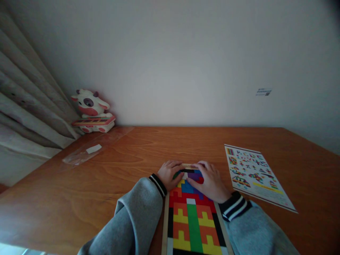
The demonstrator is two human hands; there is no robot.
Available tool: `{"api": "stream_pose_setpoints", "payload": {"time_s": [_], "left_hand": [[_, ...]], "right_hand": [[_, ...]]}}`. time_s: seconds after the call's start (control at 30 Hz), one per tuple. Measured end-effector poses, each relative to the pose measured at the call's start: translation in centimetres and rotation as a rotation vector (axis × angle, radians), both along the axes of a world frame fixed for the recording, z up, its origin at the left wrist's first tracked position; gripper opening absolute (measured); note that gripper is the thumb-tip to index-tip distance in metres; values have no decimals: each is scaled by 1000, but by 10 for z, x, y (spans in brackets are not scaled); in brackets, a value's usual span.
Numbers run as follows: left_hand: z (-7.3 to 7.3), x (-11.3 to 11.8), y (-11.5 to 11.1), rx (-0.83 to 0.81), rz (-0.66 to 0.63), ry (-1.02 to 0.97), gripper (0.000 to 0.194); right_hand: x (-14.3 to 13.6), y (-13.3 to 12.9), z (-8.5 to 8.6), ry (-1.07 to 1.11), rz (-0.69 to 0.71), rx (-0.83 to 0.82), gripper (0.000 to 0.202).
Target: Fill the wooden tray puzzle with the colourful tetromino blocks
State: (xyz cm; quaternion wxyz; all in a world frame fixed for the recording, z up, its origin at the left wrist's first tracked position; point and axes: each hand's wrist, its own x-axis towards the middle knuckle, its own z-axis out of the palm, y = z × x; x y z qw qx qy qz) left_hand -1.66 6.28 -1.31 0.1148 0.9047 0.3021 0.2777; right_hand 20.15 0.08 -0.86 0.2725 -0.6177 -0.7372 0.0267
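Covering some puzzle pieces [194, 226], left hand [169, 175] and right hand [211, 183] (fingers spread) lie between clear wrapper [79, 156], frame left, and sheet [256, 173], right.

The wall [186, 63] is big and plain, pale gray with a bit of blue. A small white label [264, 92] with dark print is stuck on it, on the right side. The table [148, 145] is brown wood with wavy lines in it. Its back edge is by the wall, and its far right corner is cut at a slant. On the left, a pale curtain [29, 92] hangs in soft folds, with faint marks on it. A toy cow [91, 111] sits in the back left corner, near the curtain and the wall. The room is a bit dim. Soft light shines on the left part of the table, and the wall gets darker toward the top right. Past the table's near left edge is a bright, pale patch [16, 249], too cut off to tell what it is.
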Motion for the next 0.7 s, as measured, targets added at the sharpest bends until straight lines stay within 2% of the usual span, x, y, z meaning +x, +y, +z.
{"api": "stream_pose_setpoints", "payload": {"time_s": [0.17,0.37,0.5,0.6,0.7], "left_hand": [[3,-4,-6,-18,-5,38,36],[9,0,-8,-28,10,105,39],[10,-2,-6,-31,-8,117,44],[13,-12,-4,-11,-94,120,62],[14,-29,0,-35,-190,154,95]], "right_hand": [[-2,-1,-2,-2,23,-24,44],[-2,1,-2,-21,-18,-4,52],[2,4,-2,50,-14,31,49],[11,6,-3,82,-108,66,51],[22,7,-2,61,-191,7,53]]}}
